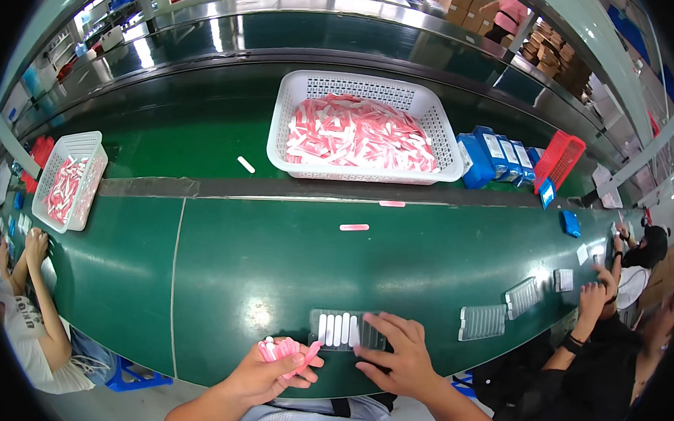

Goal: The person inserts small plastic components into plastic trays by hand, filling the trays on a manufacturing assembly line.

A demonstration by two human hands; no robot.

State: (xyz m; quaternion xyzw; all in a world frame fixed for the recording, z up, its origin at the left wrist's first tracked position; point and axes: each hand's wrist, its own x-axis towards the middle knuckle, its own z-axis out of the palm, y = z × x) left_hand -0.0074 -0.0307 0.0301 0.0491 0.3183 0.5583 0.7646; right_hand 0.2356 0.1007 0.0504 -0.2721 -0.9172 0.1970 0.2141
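My left hand [260, 376] is closed around a bunch of small pink and white round-ended strips [282, 352], fanned out above its fingers. Just right of it, a clear plastic tray [315, 324] with narrow slots lies on the green table. Several white strips [337, 329] stand side by side in its left and middle slots. My right hand [407, 360] reaches over the tray's right part with fingers spread, fingertips close to the rightmost white strip. Whether they touch that strip I cannot tell. The hand partly covers the tray's right-hand slots.
A large white basket [365, 174] heaped with strips stands ahead. Loose pink strips [354, 227] lie before it. Left is a smaller basket [86, 197]; right are blue packs [488, 157], a red basket [560, 161] and clear trays [482, 323]. Co-workers' arms [587, 319] flank me.
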